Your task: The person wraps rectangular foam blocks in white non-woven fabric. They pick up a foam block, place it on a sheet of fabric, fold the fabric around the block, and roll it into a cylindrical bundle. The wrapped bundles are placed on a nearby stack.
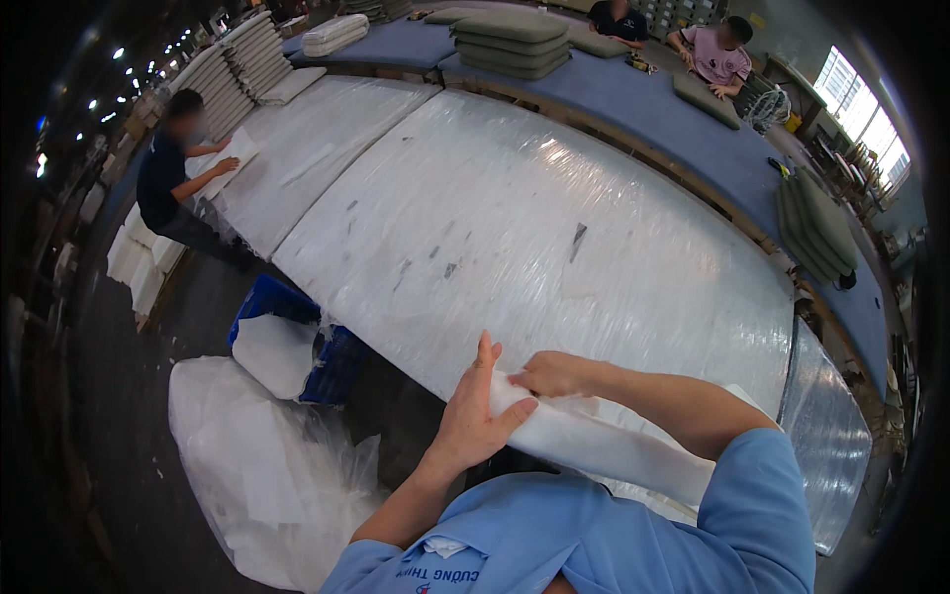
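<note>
One long white padded piece point(623, 450), soft, narrow and apparently folded or rolled lengthwise; location, the near edge of the worktable point(633, 287), in front of the person's body, slanting from the hands down toward the right elbow. Right hand point(554, 376): fingers curled together, apparently clamped on the upper edge of the piece near its left end. Left hand point(477, 411): at that same end, thumb laid across the near face, fingers raised and apart from the thumb; how firmly it grips cannot be told. Step in hand, by judgement: handling and adjusting the end of the padded piece, the right hand working the edge while the left steadies. The next move, by judgement, calls for the left hand to brace the end so that the soft material does not slip or crease under the right hand's pull. Worktable: broad, pale, covered in glossy clear film. Below left: one blue plastic crate point(338, 368) with a white sheet point(274, 348) in it; beside it, one large clear plastic bag point(213, 441). Upper left: one co-worker point(163, 183) in dark clothing, hands on a white panel point(237, 163). Far side: blue-topped table point(633, 104) bearing stacked olive-grey cushions point(510, 45).
</note>
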`<state>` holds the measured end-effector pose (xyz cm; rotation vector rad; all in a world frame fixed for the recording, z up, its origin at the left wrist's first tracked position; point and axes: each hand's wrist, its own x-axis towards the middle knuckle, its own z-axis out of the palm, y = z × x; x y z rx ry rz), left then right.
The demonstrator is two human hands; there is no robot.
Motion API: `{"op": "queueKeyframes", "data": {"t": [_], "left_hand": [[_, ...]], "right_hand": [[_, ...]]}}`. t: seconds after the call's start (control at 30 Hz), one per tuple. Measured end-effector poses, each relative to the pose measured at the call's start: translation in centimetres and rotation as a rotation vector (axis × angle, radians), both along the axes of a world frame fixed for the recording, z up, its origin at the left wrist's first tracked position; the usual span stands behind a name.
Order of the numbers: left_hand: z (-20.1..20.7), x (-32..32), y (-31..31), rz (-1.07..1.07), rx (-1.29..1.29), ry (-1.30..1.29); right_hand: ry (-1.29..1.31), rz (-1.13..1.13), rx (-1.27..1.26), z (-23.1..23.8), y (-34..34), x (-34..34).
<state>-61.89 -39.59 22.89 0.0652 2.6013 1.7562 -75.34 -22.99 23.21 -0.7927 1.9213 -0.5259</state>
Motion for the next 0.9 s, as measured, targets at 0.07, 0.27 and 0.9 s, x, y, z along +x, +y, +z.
{"op": "queueKeyframes", "data": {"t": [0.07, 0.27, 0.9], "left_hand": [[0.3, -0.4, 0.8, -0.082, -0.021, 0.028], [0.2, 0.8, 0.0, -0.039, -0.071, 0.019], [0.2, 1.4, -0.6, -0.112, -0.079, -0.067]], "right_hand": [[0.109, 0.035, 0.144, -8.1, 4.3, -0.1], [0.022, -0.223, -0.133, -1.4, 2.5, -0.9], [-0.097, -0.443, -0.296, -1.5, 1.6, 1.5]]}}
